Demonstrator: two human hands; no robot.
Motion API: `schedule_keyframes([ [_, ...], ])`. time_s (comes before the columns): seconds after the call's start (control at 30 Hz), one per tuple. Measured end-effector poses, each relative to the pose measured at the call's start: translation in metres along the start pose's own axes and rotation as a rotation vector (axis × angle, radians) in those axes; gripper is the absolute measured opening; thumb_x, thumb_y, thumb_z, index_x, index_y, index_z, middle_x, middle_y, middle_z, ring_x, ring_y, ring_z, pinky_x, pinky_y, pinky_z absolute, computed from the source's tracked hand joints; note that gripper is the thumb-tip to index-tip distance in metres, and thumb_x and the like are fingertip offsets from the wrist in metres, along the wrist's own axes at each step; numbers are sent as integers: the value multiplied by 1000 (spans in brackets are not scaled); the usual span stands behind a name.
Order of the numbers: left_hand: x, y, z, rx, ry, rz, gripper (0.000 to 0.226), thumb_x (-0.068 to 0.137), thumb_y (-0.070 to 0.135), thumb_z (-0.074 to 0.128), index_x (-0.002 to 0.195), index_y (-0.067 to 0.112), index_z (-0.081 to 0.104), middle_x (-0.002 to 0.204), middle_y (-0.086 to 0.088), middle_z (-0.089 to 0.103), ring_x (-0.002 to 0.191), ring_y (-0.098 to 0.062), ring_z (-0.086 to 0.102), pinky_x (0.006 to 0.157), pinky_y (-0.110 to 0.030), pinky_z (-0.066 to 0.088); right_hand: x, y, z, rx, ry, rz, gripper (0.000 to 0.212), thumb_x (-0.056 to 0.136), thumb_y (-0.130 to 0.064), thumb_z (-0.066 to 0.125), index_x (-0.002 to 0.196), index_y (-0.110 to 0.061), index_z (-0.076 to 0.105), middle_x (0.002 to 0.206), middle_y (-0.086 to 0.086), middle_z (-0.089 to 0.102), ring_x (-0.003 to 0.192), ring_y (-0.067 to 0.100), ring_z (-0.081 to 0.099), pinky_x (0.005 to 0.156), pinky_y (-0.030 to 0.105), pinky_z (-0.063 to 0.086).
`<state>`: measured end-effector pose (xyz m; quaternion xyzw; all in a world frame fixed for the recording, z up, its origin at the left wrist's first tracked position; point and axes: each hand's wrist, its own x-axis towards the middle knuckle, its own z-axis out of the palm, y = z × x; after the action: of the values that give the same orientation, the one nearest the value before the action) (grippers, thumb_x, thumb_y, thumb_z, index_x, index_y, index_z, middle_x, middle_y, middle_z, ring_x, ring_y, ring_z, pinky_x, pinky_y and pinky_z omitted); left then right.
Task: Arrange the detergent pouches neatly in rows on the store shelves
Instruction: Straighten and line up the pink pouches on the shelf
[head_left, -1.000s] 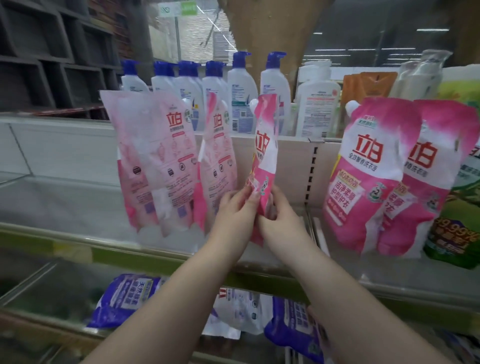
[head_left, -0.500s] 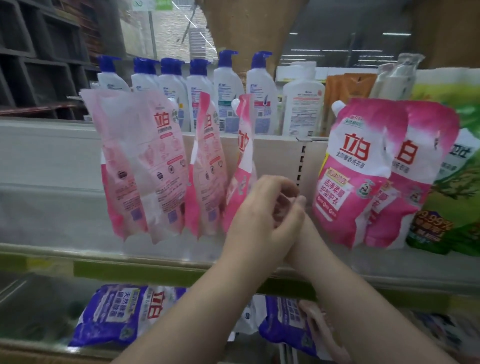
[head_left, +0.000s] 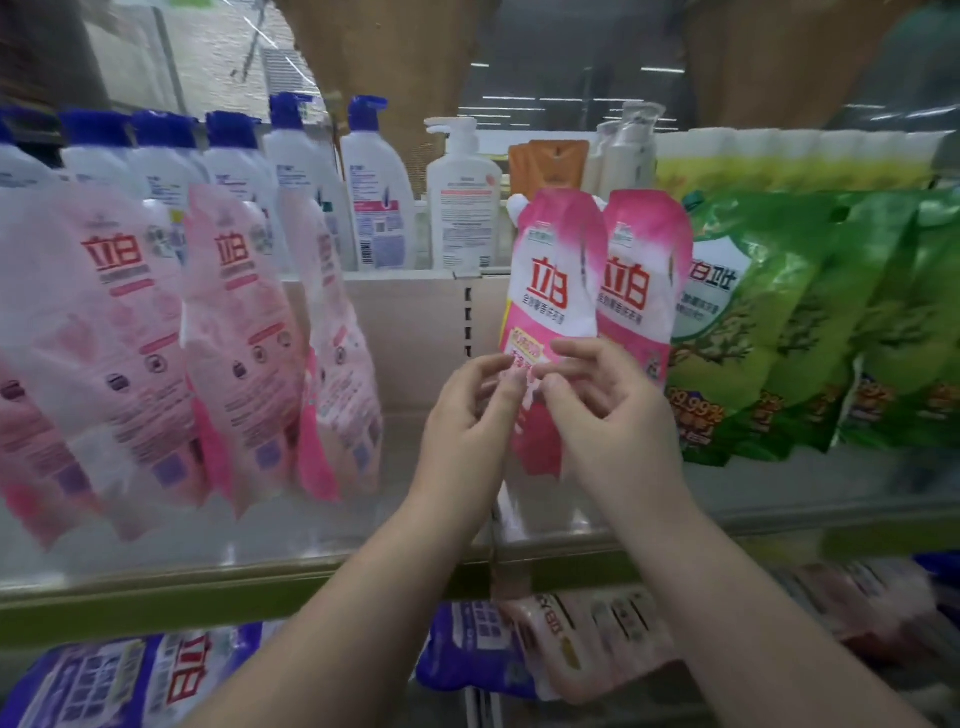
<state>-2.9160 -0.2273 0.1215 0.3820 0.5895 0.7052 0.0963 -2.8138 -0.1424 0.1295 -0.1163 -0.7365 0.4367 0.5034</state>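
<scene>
Two bright pink detergent pouches stand side by side on the middle shelf (head_left: 156, 587), the front one (head_left: 550, 280) overlapping the second (head_left: 641, 280). My left hand (head_left: 467, 415) is at the front pouch's left edge and my right hand (head_left: 613, 415) is in front of its lower half. Both hands have loosely curled fingers, with the tips at the pouch's face. I cannot make out a firm grip. To the left, three paler pink pouches (head_left: 239, 338) lean in a row with their backs outward.
Green pouches (head_left: 753, 322) stand right of the pink pair. White pump bottles (head_left: 374, 182) line the shelf behind. A bare strip of shelf back (head_left: 426, 332) separates the two pink groups. Purple pouches (head_left: 130, 680) and a pale one (head_left: 587, 644) lie on the lower shelf.
Both hands let go of the narrow pink pouch in the left group, came together, and moved right to the front bright pink pouch. My view swung right too.
</scene>
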Motion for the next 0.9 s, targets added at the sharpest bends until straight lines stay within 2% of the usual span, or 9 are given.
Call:
schedule_keyframes([
  [0.1,6,-8,13,-14,-6,-64,34,98,40,62,129,27,65,124,3,70,113,-9,68,93,-30,56,1,2,-18,-49,126,-64,19,90,-43,66,108,-40,63,99,-18,69,93,5,71,74,22,60],
  [0.17,10,-14,21,-11,-16,-112,38,100,38,62,137,29,61,126,7,69,111,-3,68,93,-25,56,3,9,-26,-48,147,-26,33,88,-44,67,118,-37,59,110,-16,67,105,4,67,84,27,61],
  [0.27,17,-23,30,-46,12,-185,36,100,35,62,136,29,62,127,4,69,108,-6,69,99,-34,56,6,16,-22,-41,-29,88,68,86,-49,69,146,-35,43,141,-13,55,131,5,56,103,38,55],
  [0.33,21,-28,33,-80,4,-212,36,99,38,64,133,28,63,132,-1,67,116,-15,68,102,-40,54,6,21,-13,42,-123,173,71,90,-47,70,152,-41,35,146,-17,50,134,2,51,106,35,53],
  [0.43,23,-30,35,-123,-2,-243,40,87,51,67,125,38,65,129,2,70,113,-15,71,94,-36,57,7,33,-5,43,-162,219,72,91,-46,71,151,-47,32,143,-24,45,133,-2,45,98,19,50],
  [0.53,25,-35,36,-132,18,-319,56,89,54,66,140,34,57,132,-3,69,121,-29,66,106,-53,50,13,41,-2,154,-189,309,70,87,-44,72,149,-47,39,142,-20,53,128,3,52,71,10,54],
  [0.67,26,-35,36,-150,20,-335,64,79,58,61,140,36,58,132,-3,70,122,-27,66,107,-47,48,21,46,6,298,-151,385,64,78,-34,67,140,-42,54,124,-19,70,114,2,67,72,17,56],
  [0.8,24,-36,20,-214,74,-310,54,87,46,58,137,26,62,129,-10,71,123,-31,65,113,-54,43,17,42,27,345,-191,408,56,90,-14,67,141,-31,57,122,-15,72,105,-9,67,70,7,53],
  [0.9,20,-32,-5,-156,123,-292,33,94,42,61,125,33,65,122,-3,74,118,-24,69,109,-48,49,14,36,42,376,-245,418,51,95,-9,65,141,-27,56,117,-15,73,101,-9,67,70,7,52],
])
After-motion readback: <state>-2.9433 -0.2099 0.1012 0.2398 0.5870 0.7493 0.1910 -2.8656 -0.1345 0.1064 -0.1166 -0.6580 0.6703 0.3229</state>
